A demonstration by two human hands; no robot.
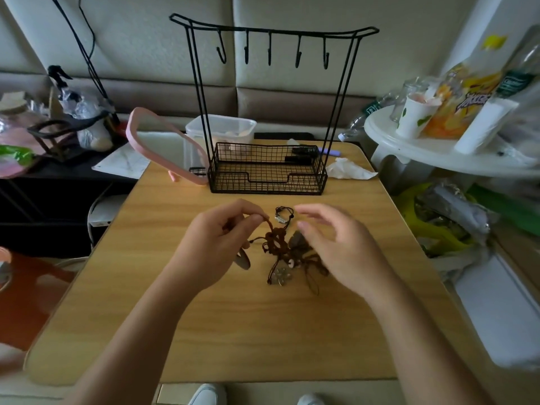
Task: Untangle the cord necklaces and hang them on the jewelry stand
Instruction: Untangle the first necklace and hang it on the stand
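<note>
Two hands: left hand (213,247) pinches the cord necklaces (277,247), right hand (342,252) with fingers spread.

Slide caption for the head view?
Left hand pinches a cord of the tangled necklaces on the table; right hand open above them; jewelry stand hooks bare.

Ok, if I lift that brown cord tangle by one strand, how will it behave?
Probably floppy: the cord tangle droops from the left hand pinching one loop. Likely the whole clump follows, pendant swinging, since strands look knotted.

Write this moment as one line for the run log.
phase: untangling | left hand: pinches brown cord | right hand: fingers relaxed, over tangle | stand: nothing hung
</note>
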